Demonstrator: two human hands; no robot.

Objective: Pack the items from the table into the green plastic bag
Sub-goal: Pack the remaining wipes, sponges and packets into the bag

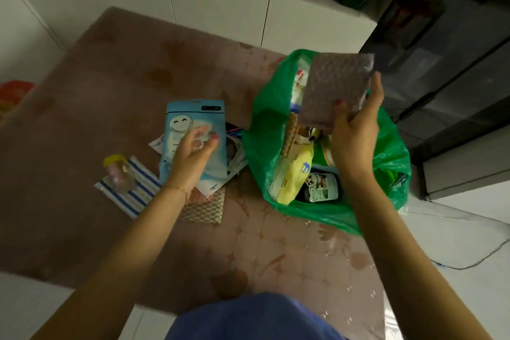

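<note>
Right hand [354, 130] holds sponge pack [335, 88] above green bag [265, 107].

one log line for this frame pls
phase: packing | right hand: holds textured pack over green bag | left hand: open over blue packet | table: striped pouch, small bottle

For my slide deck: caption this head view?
Right hand holds a sponge pad over the green bag; left hand reaches a blue packet.

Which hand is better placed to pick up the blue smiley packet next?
Left. The left hand hovers open over the blue packet, while the right hand already holds a purple packet above the green bag.
</note>
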